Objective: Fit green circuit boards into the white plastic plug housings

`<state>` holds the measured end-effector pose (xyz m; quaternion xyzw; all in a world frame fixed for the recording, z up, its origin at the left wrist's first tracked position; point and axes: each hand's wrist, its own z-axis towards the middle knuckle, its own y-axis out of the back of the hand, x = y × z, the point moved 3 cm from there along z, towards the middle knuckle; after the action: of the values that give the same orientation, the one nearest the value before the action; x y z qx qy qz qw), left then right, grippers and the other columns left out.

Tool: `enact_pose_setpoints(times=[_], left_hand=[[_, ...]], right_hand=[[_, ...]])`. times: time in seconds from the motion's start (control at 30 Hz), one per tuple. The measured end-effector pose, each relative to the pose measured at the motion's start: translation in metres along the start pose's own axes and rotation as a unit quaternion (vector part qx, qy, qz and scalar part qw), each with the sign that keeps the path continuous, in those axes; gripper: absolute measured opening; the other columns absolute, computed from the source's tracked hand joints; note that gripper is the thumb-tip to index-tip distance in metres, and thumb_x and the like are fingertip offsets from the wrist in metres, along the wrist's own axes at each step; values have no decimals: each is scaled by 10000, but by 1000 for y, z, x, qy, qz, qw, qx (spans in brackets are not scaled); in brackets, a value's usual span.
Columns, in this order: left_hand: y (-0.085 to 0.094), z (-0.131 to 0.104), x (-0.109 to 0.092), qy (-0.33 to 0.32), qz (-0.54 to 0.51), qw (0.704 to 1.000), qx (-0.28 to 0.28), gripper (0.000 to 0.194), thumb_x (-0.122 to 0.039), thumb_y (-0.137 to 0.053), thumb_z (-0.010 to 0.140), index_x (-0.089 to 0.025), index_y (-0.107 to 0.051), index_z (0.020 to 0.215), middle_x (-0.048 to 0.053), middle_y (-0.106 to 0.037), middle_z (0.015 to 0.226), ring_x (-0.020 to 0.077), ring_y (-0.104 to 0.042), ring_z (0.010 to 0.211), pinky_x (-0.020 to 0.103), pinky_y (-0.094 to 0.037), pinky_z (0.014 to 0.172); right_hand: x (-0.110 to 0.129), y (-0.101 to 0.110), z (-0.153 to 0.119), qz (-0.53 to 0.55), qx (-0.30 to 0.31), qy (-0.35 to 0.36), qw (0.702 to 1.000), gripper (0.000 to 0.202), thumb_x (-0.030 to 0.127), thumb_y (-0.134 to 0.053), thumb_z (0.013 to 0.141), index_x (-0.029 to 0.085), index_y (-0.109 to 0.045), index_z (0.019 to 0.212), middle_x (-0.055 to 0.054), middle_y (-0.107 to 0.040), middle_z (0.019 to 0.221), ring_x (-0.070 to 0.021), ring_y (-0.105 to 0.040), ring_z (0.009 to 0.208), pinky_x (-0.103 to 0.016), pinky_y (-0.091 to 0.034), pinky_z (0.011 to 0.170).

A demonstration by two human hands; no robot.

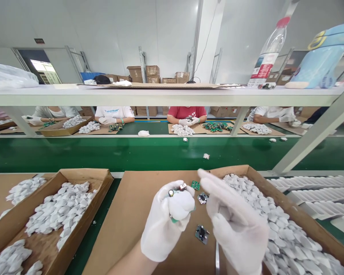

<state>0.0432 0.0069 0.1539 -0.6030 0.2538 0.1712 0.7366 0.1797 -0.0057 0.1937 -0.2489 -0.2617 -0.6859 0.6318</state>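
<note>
My gloved left hand point(157, 233) is closed around a small circuit board point(174, 219) with a smooth white rounded piece point(181, 204) lying over it. Green board edge and a few components show past the white piece. To its right, my gloved right hand point(237, 225) is raised with its fingers stretched out and nothing visible in it. Between and beyond my hands, a dark circuit board point(202, 233), another dark board point(202, 198) and a green board point(195, 185) lie on the brown cardboard sheet point(123, 229).
Cardboard boxes of white pieces flank me, one left box point(83, 173) and one right box point(246, 170). White trays point(326, 194) sit far right. Ahead runs a green conveyor belt point(149, 152) carrying a few small pieces. A shelf point(160, 100) crosses above; several gloved co-workers sit opposite.
</note>
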Motion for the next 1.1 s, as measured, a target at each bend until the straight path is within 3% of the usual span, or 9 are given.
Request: enact_pose_setpoints(times=[0.17,0.27,0.4,0.57,0.73,0.8,0.87,0.97,1.1], left_hand=[[-2,-2,5,-5,-61,998,9,234,-401,-764,811,-181,-721,741,-27,-617,646,64,-516,569,159,-478,586],[-4,-5,7,24,-103,994,-31,301,-408,-814,752,-174,-672,626,-29,-640,672,83,-577,646,166,-512,648],[-8,-10,9,91,-125,986,-69,277,-411,-836,722,-158,-724,733,-12,-670,723,91,-617,694,162,-529,658],[-9,-13,9,83,-142,984,-62,227,-342,-789,796,-163,-704,686,-29,-628,672,62,-583,639,146,-513,656],[-9,-12,8,56,-52,997,-21,344,-447,-682,875,-146,-670,709,6,-610,732,104,-571,735,198,-499,722],[-8,-11,8,48,-3,998,-26,348,-435,-635,913,-153,-659,712,10,-599,728,112,-564,748,210,-493,748],[-8,-11,9,56,44,997,-34,318,-406,-620,930,-155,-659,738,19,-607,760,116,-562,768,215,-490,756],[-8,-12,11,72,76,994,-40,279,-389,-630,926,-160,-649,768,19,-594,767,117,-554,765,217,-483,721],[-11,-10,8,46,60,997,-12,304,-422,-687,878,-162,-605,743,-15,-559,681,85,-504,640,191,-454,618]], right_hand=[[0,-11,2,-1,83,101,991,558,-15,-604,827,319,-676,1268,-19,-666,1309,-223,-703,1081,-293,-623,880],[-5,-17,1,16,117,126,985,585,-3,-622,845,291,-610,1351,-39,-662,1315,-231,-676,1142,-328,-591,972],[-11,-17,-1,-23,96,108,989,601,42,-685,845,319,-587,1369,-25,-712,1229,-222,-729,1023,-274,-640,848],[-15,-14,-3,-37,119,74,989,481,56,-666,864,351,-687,1244,12,-719,1208,-208,-752,927,-222,-650,687],[-15,-3,1,61,88,45,993,618,174,-649,898,387,-475,1451,-16,-746,1144,-160,-695,595,-253,-586,439],[-11,-4,5,108,92,7,990,468,166,-610,924,353,-599,1353,-27,-761,1082,-171,-702,644,-273,-612,503],[-8,-7,8,125,99,-41,986,286,109,-623,903,307,-772,1048,-30,-767,1010,-191,-726,746,-283,-634,599],[-5,-13,9,148,58,-109,981,301,-25,-661,803,255,-749,741,6,-760,902,-137,-700,628,-205,-583,504],[-5,-17,7,165,30,-118,979,274,-50,-662,758,215,-699,697,-2,-753,871,-108,-668,566,-183,-553,469]])
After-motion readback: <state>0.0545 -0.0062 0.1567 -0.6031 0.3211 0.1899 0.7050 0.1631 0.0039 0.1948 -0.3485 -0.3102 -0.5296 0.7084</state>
